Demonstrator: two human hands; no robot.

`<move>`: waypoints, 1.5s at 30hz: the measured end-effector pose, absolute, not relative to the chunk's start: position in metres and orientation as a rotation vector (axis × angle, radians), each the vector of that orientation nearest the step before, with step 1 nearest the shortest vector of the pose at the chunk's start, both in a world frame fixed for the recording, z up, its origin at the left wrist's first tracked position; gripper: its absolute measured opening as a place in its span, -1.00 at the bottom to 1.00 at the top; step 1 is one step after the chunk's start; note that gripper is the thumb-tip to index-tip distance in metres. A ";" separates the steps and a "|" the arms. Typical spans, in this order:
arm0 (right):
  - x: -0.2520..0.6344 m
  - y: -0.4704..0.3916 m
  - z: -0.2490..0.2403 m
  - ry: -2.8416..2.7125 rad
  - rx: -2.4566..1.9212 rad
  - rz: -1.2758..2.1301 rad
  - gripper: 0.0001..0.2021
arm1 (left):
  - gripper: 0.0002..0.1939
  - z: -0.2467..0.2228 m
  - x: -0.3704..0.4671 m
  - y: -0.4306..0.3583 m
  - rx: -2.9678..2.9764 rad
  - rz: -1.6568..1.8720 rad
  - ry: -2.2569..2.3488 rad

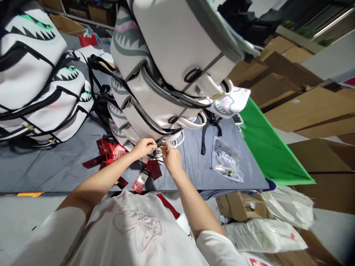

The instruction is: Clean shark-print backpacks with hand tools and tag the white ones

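Note:
A tall stack of white bags [163,107] with grey trim and pink-and-grey teeth patterns leans over the table in front of me. At the foot of the stack, my left hand [144,147] and my right hand [170,157] nearly meet. Both have their fingers pinched around something small near a bag's metal fitting; it is too small to make out. A red tag with a white label [142,181] and a dark red tag [154,169] hang just below the hands. More red tags [108,151] lie in a pile beside my left forearm.
Another stack of white bags [41,88] with green teeth patterns stands at the left. On the grey table [66,166], a clear plastic bag [227,160] lies at the right. Beyond are a green panel [271,147], cardboard boxes [313,107] and white plastic sacks [266,234].

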State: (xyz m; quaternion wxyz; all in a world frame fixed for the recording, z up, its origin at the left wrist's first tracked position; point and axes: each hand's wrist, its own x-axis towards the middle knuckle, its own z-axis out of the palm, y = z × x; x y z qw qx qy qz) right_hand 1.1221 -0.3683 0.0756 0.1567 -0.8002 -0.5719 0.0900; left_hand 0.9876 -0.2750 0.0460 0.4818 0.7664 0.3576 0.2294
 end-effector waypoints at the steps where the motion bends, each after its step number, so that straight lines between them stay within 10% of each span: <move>1: 1.121 -0.367 0.077 -1.667 -2.321 0.231 -0.71 | -0.84 0.046 0.988 -0.275 1.851 0.562 0.867; 11: 1.142 -0.376 0.075 -1.294 -1.794 0.222 -0.77 | -0.92 0.051 0.974 -0.286 1.850 0.513 0.901; 19: 1.124 -0.363 0.087 -0.879 -1.284 0.682 -0.78 | -0.50 0.050 0.948 -0.281 1.526 0.553 0.486; 32: 1.126 -0.355 0.093 -1.103 -1.322 1.002 -0.72 | -0.92 0.034 0.960 -0.295 1.630 1.120 0.841; 39: 1.140 -0.358 0.097 -1.296 -1.414 1.122 -0.62 | -0.86 0.059 0.956 -0.303 2.207 1.093 0.831; 45: 1.143 -0.357 0.096 -1.239 -1.397 1.107 -0.71 | -0.80 0.049 0.977 -0.299 1.567 1.020 0.732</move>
